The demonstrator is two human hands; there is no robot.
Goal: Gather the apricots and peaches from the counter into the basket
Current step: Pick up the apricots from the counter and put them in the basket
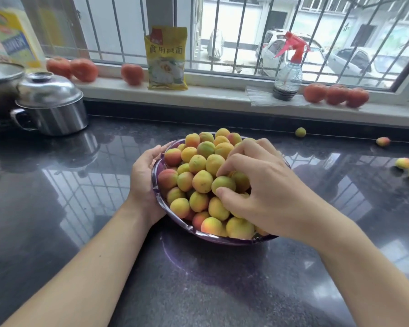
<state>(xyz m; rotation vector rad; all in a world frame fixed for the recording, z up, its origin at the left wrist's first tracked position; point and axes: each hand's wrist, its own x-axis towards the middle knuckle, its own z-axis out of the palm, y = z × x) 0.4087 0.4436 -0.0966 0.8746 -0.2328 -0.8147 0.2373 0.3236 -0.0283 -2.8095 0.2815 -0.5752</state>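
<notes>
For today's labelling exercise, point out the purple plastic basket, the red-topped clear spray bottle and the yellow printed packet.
Purple plastic basket point(213, 238), head view, bare front rim.
Red-topped clear spray bottle point(289, 76), head view, clear body.
Yellow printed packet point(167, 58), head view, front face.
</notes>
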